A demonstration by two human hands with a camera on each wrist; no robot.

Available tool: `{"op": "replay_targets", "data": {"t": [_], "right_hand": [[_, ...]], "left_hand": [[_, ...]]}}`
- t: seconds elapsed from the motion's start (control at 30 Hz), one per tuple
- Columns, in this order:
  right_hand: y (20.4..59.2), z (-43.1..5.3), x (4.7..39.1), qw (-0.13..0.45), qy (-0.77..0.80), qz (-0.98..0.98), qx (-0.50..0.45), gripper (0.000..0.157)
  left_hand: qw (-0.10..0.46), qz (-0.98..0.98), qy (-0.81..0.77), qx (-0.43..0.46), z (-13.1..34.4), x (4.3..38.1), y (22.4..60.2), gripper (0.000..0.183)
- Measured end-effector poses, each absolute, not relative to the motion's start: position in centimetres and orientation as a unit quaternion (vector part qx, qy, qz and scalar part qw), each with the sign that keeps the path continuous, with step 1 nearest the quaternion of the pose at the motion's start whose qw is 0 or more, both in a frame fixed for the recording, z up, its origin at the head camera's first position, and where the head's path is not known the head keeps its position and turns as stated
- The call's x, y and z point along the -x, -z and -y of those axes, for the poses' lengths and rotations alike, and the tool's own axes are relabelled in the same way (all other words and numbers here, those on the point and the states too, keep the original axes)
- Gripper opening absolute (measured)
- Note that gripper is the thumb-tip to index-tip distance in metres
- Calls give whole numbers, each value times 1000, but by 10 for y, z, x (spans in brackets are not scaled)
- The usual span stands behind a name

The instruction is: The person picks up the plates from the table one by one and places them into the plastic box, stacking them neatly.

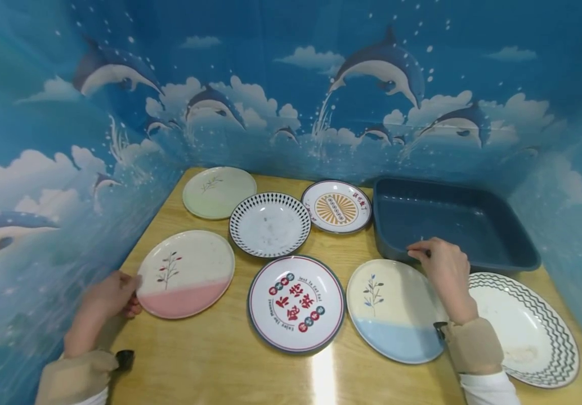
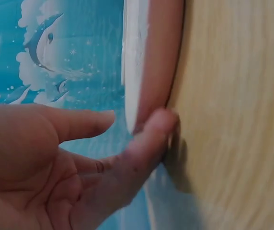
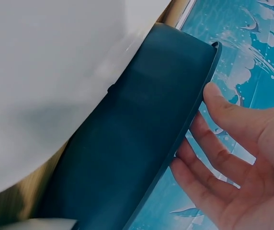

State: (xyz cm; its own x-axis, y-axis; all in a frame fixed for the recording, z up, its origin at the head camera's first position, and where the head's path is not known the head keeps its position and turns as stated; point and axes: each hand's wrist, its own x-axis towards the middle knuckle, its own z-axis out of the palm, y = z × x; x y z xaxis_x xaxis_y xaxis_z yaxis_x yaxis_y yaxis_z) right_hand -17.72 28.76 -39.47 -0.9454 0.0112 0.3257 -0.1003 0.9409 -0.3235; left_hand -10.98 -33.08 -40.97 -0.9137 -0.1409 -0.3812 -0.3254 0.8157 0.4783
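At the left, my left hand (image 1: pixel 111 295) is at the edge of a cream and pink plate (image 1: pixel 184 275) with a painted sprig. In the left wrist view its fingers (image 2: pixel 161 122) touch the edge of the plate, while the thumb stands apart from it. My right hand (image 1: pixel 443 267) holds the near rim of a dark blue rectangular basin (image 1: pixel 458 208). The right wrist view shows the thumb (image 3: pixel 213 91) at the rim and the other fingertips partly hidden behind the wall. Under the right forearm lies a cream and blue plate (image 1: pixel 389 309).
A white plate with red characters (image 1: pixel 296 304) lies at the front middle. Behind are a diamond-rimmed plate (image 1: pixel 269 225), a pale green plate (image 1: pixel 215 194) and a sunburst plate (image 1: pixel 336 208). A wavy-rimmed oval plate (image 1: pixel 524 326) lies right. Dolphin-printed sheeting (image 1: pixel 271 67) encloses the wooden table (image 1: pixel 195 360).
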Motion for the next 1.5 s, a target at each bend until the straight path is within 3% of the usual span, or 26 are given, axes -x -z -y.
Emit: {"op": "replay_targets", "data": {"t": [0.33, 0.63, 1.07, 1.5], "right_hand": [[401, -288, 174, 200, -172, 964, -31, 7], [402, -287, 174, 198, -168, 965, -28, 8], [403, -289, 173, 215, -171, 961, -35, 8], [403, -288, 173, 205, -178, 962, -34, 8]], "left_hand": [[137, -955, -238, 108, 327, 114, 422, 30], [129, -962, -209, 120, 331, 113, 429, 25], [128, -930, -300, 168, 336, 109, 428, 42], [123, -775, -590, 189, 342, 95, 432, 66]]}}
